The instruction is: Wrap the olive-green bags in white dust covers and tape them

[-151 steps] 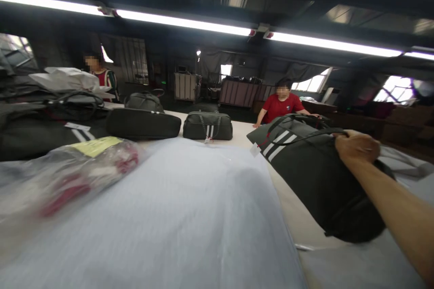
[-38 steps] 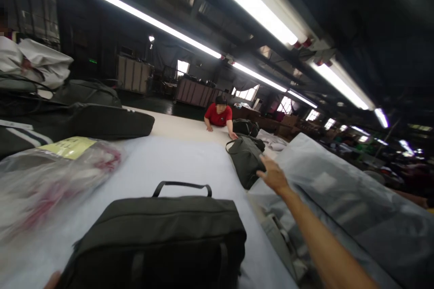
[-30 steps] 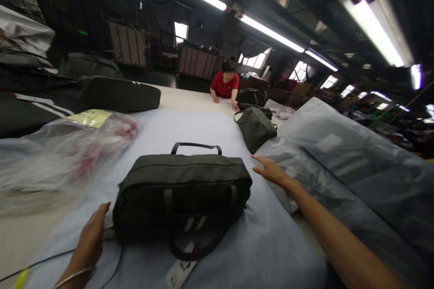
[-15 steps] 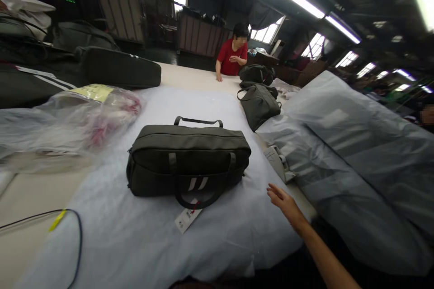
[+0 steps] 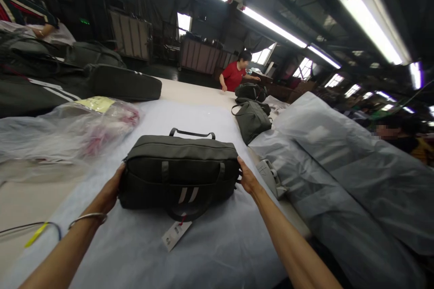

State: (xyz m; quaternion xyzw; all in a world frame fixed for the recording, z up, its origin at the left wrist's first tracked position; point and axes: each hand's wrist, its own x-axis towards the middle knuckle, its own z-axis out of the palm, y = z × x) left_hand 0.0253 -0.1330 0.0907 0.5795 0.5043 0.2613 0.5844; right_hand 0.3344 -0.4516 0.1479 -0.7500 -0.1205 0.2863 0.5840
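A dark olive duffel bag (image 5: pixel 183 176) stands upright on a white plastic-covered surface (image 5: pixel 217 253), with two white stripes on its front. Its rear handle stands up, while the front handle hangs down. From that front handle a white hang tag (image 5: pixel 176 235) dangles on a red string and lies on the plastic. Against the bag's left end is my left hand (image 5: pixel 111 189), its fingers mostly hidden behind the end panel. My right hand (image 5: pixel 247 176) grips the opposite end with bent fingers. The bag is held between both hands.
Clear plastic bags (image 5: pixel 77 126) and more dark bags (image 5: pixel 125 82) lie at left. A grey-green bag (image 5: pixel 252 119) sits at back right, near a grey device (image 5: pixel 269 176) and a large plastic-covered pile (image 5: pixel 325 158). A person in red (image 5: pixel 233 76) stands across the table. A black cable (image 5: pixel 30 224) lies at left.
My left hand has come into view at the bag's left end. My right hand has moved left onto the right end. The view has tilted up slightly.
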